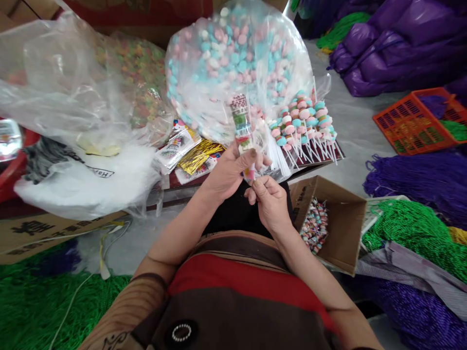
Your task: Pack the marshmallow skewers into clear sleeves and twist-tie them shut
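A clear printed plastic bag (241, 116) stands upright in my left hand (228, 170), pinched between thumb and fingers. At the bag's lower end a pink piece of a candy skewer (251, 171) shows, and the rest is hidden by my fingers. Just below, my right hand (272, 199) is closed, thumb and forefinger pinching the skewer's white stick end. To the right, several pink, blue and white candy skewers (304, 119) lie in a pile, sticks towards me. Beside my hands are flat clear bags (279, 158) and gold twist ties (199, 156).
Behind my hands sits a big clear sack of candies (237, 53). An open cardboard box (343, 228) holding wrapped skewers stands at my right. An orange crate (404, 124), purple sacks (404, 46) and green strands (416, 231) lie farther right. A white plastic bag (95, 182) is at left.
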Action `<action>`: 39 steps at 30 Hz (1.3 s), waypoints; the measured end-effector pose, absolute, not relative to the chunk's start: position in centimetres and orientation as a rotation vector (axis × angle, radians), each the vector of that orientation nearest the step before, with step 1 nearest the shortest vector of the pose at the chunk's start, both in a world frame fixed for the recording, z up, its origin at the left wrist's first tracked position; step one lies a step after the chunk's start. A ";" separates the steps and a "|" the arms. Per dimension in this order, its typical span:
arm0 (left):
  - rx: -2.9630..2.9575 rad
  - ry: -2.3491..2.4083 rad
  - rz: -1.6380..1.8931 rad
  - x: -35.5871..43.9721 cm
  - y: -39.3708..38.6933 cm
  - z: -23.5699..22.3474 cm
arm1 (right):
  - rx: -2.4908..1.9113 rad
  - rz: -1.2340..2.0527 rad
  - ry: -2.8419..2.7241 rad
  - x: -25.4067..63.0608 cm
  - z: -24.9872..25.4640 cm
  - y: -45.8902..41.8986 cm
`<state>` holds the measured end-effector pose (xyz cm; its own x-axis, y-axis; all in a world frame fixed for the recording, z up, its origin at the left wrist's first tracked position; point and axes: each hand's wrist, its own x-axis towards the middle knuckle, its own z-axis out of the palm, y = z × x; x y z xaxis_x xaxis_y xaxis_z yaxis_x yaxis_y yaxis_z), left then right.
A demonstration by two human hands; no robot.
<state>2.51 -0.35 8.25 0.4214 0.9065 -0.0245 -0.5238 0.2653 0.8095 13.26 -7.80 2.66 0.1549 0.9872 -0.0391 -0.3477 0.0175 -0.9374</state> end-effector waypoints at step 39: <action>1.352 0.855 0.856 -1.3 -0.9 1.3 | -1.078 1.191 -1.013 12.2 5.5 -0.9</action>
